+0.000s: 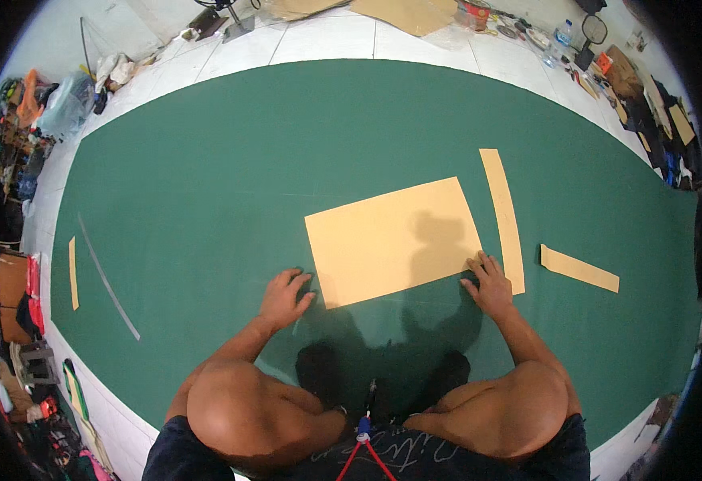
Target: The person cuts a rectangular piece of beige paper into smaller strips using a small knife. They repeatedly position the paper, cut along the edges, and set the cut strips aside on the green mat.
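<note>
From the head camera, I've got a green mat [206, 200] spread over white floor tiles [331, 42], and one tan sheet [367, 248] lying on it, a little right of the middle, tilted up toward its right side. Here's the left hand [287, 298], released, fingers loosely bent, just beside the sheet's lower left corner. And the right hand [489, 284], unclenched too, fingertips over the lower right corner, thumb off the edge; whether they press down, I can't tell from here.

Around it, I count three tan strips: the long strip [501, 220] stands just right of the sheet, between it and the short strip [579, 268], while the narrow strip [74, 272] lies well apart at the far left. One grey strip [109, 276] slants beside that one. The person's shadow darkens the sheet's right half, and two bare knees and a red cord [379, 463] crowd my lower edge.

Out along the rim it's cluttered: one bottle [558, 40] and one red tub [473, 14] up top, brown sheets [411, 12] next to the tub, and on the left clear plastic [66, 104], orange cloth [30, 98] and one grey stool [36, 362].
</note>
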`<state>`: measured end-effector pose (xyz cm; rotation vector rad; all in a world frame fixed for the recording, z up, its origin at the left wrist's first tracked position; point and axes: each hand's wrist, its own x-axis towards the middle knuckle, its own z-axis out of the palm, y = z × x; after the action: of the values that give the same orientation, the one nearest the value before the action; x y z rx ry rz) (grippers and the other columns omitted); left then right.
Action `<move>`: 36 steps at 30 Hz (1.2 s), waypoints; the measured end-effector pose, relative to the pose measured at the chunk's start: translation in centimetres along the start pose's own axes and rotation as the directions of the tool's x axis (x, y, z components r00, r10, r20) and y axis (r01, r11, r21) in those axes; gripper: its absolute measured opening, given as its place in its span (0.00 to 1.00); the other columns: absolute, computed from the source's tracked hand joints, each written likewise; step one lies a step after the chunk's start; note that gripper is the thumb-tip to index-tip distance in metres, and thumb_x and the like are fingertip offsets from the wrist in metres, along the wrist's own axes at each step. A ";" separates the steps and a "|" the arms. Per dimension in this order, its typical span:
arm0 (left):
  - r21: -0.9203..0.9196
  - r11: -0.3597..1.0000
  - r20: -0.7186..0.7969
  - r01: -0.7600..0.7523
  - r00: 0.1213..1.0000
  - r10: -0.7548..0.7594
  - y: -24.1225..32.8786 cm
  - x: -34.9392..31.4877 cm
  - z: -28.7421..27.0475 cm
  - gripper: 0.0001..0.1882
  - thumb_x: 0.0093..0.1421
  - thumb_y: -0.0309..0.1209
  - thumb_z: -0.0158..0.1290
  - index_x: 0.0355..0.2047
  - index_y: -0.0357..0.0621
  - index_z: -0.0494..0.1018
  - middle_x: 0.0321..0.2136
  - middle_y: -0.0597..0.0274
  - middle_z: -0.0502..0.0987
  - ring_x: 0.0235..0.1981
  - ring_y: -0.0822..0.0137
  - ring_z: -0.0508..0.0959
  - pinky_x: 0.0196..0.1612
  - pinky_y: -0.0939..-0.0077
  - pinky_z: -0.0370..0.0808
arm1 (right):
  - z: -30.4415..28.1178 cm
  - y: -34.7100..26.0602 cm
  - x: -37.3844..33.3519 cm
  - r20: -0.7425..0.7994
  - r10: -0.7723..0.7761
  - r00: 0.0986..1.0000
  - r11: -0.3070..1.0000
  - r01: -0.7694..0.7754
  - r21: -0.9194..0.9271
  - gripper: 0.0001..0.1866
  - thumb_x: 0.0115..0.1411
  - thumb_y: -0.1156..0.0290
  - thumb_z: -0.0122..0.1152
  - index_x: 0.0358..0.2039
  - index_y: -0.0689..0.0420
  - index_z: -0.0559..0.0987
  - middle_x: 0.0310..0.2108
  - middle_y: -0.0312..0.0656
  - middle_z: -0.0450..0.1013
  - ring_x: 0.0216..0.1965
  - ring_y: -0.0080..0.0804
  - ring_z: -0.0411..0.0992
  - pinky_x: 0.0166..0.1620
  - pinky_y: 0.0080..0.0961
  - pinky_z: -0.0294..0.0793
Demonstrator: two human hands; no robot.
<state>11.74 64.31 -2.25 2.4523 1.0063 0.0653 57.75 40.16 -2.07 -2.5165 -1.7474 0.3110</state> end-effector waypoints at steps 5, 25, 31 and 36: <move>0.013 0.988 0.142 -0.156 0.978 0.153 3.0 3.6 -0.2 0.29 0.64 0.44 0.59 0.62 0.46 0.71 0.63 0.44 0.68 0.65 0.43 0.67 0.67 0.49 0.64 | 1.0 1.0 0.7 -0.068 0.176 0.982 0.984 -0.175 0.011 0.29 0.65 0.49 0.63 0.63 0.48 0.74 0.68 0.46 0.65 0.68 0.52 0.64 0.63 0.46 0.73; -0.005 0.993 -0.243 -0.118 0.963 0.114 4.3 22.8 3.2 0.26 0.69 0.40 0.53 0.60 0.34 0.68 0.60 0.39 0.67 0.67 0.37 0.63 0.71 0.40 0.57 | 0.3 -0.1 10.3 -0.115 0.050 0.992 0.999 -0.050 0.002 0.31 0.67 0.55 0.61 0.67 0.53 0.69 0.69 0.49 0.63 0.69 0.57 0.60 0.68 0.47 0.65; 0.007 0.998 -0.352 -0.066 0.934 0.064 3.8 24.6 3.7 0.24 0.68 0.38 0.53 0.60 0.39 0.70 0.59 0.39 0.67 0.66 0.37 0.64 0.71 0.40 0.57 | 0.9 -0.2 11.3 -0.082 0.046 0.996 0.997 -0.041 0.059 0.32 0.68 0.58 0.60 0.69 0.55 0.66 0.71 0.49 0.60 0.71 0.56 0.56 0.72 0.49 0.57; -0.016 0.998 -0.330 -0.064 0.942 0.055 3.8 24.4 3.9 0.26 0.69 0.40 0.53 0.63 0.40 0.69 0.65 0.38 0.64 0.69 0.36 0.61 0.73 0.40 0.52 | 1.3 0.5 11.0 -0.098 0.034 0.995 0.999 -0.031 0.028 0.34 0.65 0.61 0.62 0.70 0.55 0.66 0.72 0.49 0.60 0.71 0.58 0.55 0.72 0.49 0.57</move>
<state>32.83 76.83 -7.28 2.4982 1.0569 0.5215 61.61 50.18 -4.86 -2.4982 -1.6578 0.2068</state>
